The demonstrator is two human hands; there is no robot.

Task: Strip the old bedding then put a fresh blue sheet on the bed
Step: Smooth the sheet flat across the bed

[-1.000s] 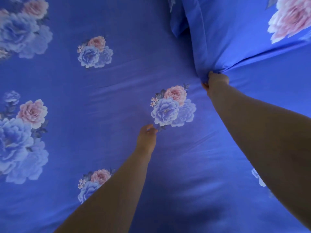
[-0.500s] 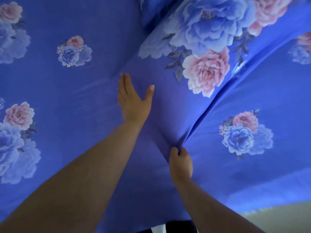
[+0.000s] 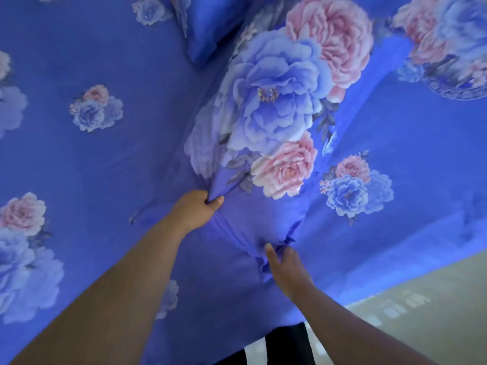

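A blue sheet with pink and blue flower prints (image 3: 105, 159) lies spread over the bed and fills most of the view. On top of it sits a blue floral pillow (image 3: 276, 101) with large blooms, running from the upper right toward me. My left hand (image 3: 196, 210) grips the pillow's near left corner, with fabric bunched in its fist. My right hand (image 3: 286, 264) pinches the near right corner, where the cloth gathers into folds.
A second blue pillow corner (image 3: 203, 35) lies at the top centre. The bed's near edge runs along the lower right, with beige floor (image 3: 427, 312) beyond it. My dark striped clothing (image 3: 276, 346) shows at the bottom.
My left hand, flat on the sheet half a second ago, now grips the pillow's left corner. The pillow has come closer to me, with my right hand still on its corner.
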